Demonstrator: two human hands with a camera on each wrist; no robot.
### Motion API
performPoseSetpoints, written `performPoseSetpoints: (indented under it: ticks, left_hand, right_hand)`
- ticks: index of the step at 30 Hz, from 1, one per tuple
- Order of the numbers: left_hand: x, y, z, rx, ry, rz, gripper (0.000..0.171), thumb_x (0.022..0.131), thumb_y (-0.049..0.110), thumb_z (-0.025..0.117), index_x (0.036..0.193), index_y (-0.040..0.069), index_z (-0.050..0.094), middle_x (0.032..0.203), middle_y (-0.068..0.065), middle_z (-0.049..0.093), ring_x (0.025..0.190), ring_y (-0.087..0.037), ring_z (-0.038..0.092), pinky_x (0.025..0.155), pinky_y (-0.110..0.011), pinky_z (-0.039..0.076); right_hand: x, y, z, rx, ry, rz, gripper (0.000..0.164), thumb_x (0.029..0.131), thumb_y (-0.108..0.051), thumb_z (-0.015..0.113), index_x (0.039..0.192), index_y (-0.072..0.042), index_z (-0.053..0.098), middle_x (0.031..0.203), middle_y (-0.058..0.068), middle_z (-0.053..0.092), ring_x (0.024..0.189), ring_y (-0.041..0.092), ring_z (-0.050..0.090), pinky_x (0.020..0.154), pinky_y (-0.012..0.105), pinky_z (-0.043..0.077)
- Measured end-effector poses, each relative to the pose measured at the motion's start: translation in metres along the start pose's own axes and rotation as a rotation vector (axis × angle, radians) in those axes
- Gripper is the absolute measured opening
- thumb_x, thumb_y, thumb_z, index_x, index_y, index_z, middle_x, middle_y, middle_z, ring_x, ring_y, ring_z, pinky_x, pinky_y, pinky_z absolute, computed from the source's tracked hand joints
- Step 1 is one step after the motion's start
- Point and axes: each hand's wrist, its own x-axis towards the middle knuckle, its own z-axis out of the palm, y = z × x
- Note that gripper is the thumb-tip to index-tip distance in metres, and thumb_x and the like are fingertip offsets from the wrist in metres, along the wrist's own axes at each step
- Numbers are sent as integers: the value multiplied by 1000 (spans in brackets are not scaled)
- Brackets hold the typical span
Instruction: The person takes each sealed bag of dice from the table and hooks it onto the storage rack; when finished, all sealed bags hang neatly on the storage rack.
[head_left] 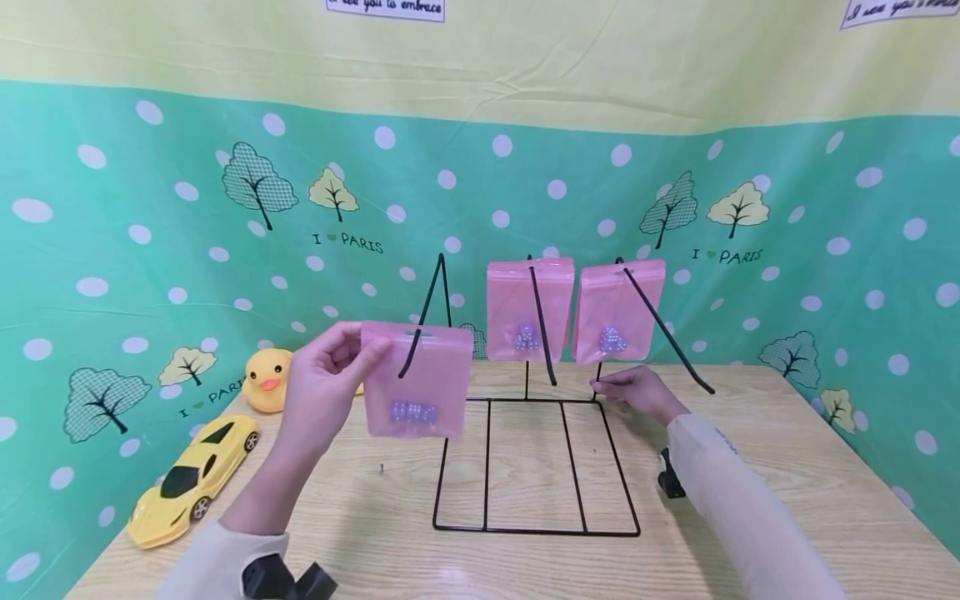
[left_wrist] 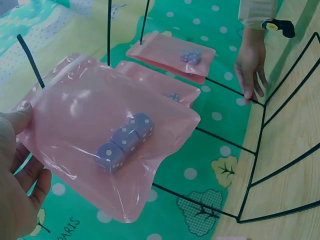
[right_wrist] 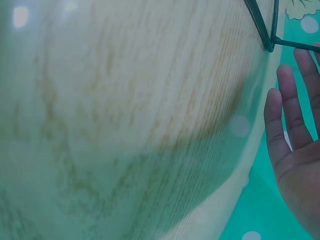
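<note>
In the head view my left hand [head_left: 324, 379] pinches the top left corner of a pink zip bag [head_left: 442, 375] between thumb and fingers. Three purple dice [left_wrist: 125, 141] lie in a row inside it. The left hook [head_left: 427, 308] of a black wire rack [head_left: 487, 467] passes through the bag's top hole, its tip sticking out in front. Two more pink bags with dice, a middle bag [head_left: 510, 300] and a right bag [head_left: 600, 308], hang from the other hooks. My right hand [head_left: 641, 392] pinches the rack's right upright near the tabletop, its other fingers extended in the right wrist view.
A yellow toy car [head_left: 198, 479] and a yellow rubber duck [head_left: 266, 379] stand at the left on the wooden table [head_left: 360, 550]. Behind hangs a green dotted cloth [head_left: 480, 183]. The middle and right hooks jut toward me.
</note>
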Motion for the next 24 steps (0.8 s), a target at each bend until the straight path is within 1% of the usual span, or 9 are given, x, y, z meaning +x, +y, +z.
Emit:
performPoseSetpoints:
  ticks: [5, 7, 11, 12, 16, 18, 20, 24]
  left_hand:
    - [6, -1, 3, 5, 7, -38, 22, 96, 12, 73, 111, -4, 69, 81, 9, 72, 70, -7, 64, 59, -20, 52]
    - [9, -1, 4, 7, 9, -51, 23, 96, 14, 73, 111, -3, 69, 80, 10, 72, 66, -7, 61, 56, -20, 50]
    - [15, -3, 6, 18, 17, -54, 24, 96, 17, 74, 110, -2, 70, 79, 10, 72, 64, -7, 57, 53, -19, 43]
    - [16, -4, 7, 21, 18, -54, 24, 96, 18, 74, 110, -1, 70, 79, 11, 72, 65, -7, 57, 54, -19, 43]
    - [22, -6, 9, 29, 17, -60, 28, 96, 22, 74, 111, -1, 70, 80, 9, 72, 67, -8, 58, 58, -19, 46]
    - [24, -8, 10, 28, 14, -67, 29, 96, 23, 74, 112, -1, 70, 81, 8, 72, 71, -8, 61, 64, -20, 49]
    - [27, -10, 10, 32, 12, -76, 31, 96, 25, 74, 114, 0, 69, 82, 6, 73, 72, -9, 61, 67, -20, 50]
    - [34, -15, 13, 46, 4, -88, 35, 96, 29, 73, 117, 1, 68, 87, 2, 74, 79, -10, 65, 74, -21, 53]
  right_hand:
    - [1, 1, 0, 0, -1, -4, 37, 98, -30, 71, 121, -1, 72, 118, 18, 72, 104, 30, 69, 79, 35, 58]
    - [1, 1, 0, -2, -1, -7, 37, 98, -29, 71, 121, 0, 72, 118, 18, 72, 104, 30, 69, 78, 35, 58]
    - [1, 1, -1, -2, -2, -10, 37, 98, -29, 71, 121, 1, 71, 117, 18, 72, 103, 30, 69, 78, 34, 58]
    - [1, 0, -1, -1, -1, -10, 37, 98, -28, 71, 121, 1, 71, 117, 18, 73, 103, 30, 70, 77, 34, 58]
    - [0, -1, -1, 6, -1, -11, 37, 98, -29, 71, 121, 0, 72, 117, 17, 73, 103, 30, 70, 78, 35, 58]
    - [-1, -1, -1, 10, -3, -13, 37, 98, -29, 71, 121, -1, 71, 118, 17, 73, 103, 30, 70, 79, 35, 58]
    - [-2, -2, -1, 14, -4, -15, 38, 98, -29, 71, 122, -1, 71, 118, 17, 72, 104, 30, 69, 80, 36, 58]
    - [-3, -2, -1, 17, -4, -18, 38, 97, -29, 72, 123, -1, 71, 120, 17, 72, 103, 30, 69, 80, 37, 58]
